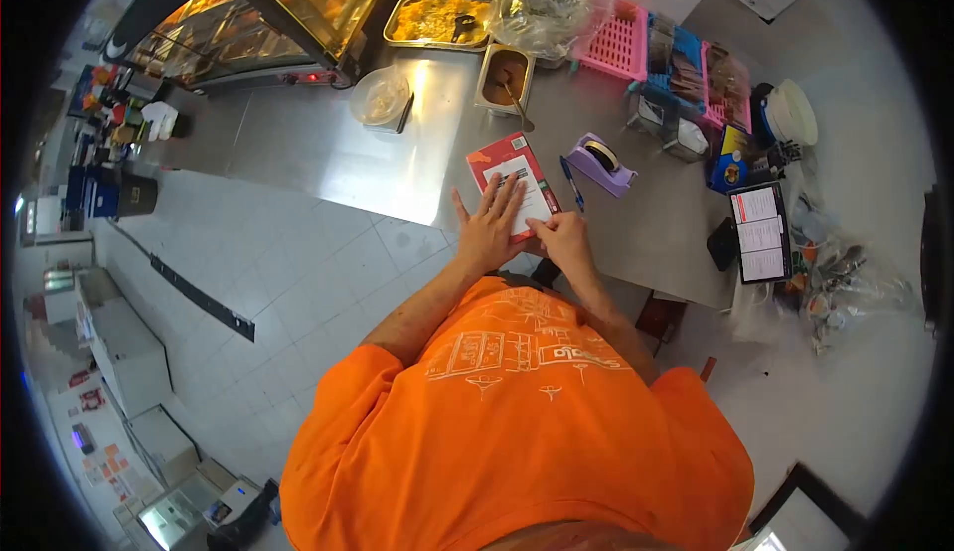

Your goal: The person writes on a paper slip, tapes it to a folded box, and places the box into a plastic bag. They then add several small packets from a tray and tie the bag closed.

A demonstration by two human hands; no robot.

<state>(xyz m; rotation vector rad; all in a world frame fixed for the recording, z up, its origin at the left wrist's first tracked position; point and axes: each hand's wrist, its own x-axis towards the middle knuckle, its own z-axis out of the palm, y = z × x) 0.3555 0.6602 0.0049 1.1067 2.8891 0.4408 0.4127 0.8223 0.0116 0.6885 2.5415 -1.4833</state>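
Note:
A flat red carton [479, 157] with a white paper slip [515, 169] on its top lies at the front edge of the steel counter. My left hand [489, 221] presses flat over the slip and carton, fingers spread. At the carton's near right corner, my right hand [562, 239] has its fingers curled in, with the thumb and forefinger at the edge; the exact hold is partly hidden. Just right of the carton lies a blue pen [572, 182]. Beyond the pen stands a purple tape dispenser [604, 167] with a roll of tape.
Behind the carton are a sauce pan [489, 96] with a spoon, a tray of yellow food [397, 36] and a plastic tub [370, 99]. Pink baskets [621, 42] stand at the back, a tablet [759, 233] at the right. A glass food warmer [323, 39] occupies the left.

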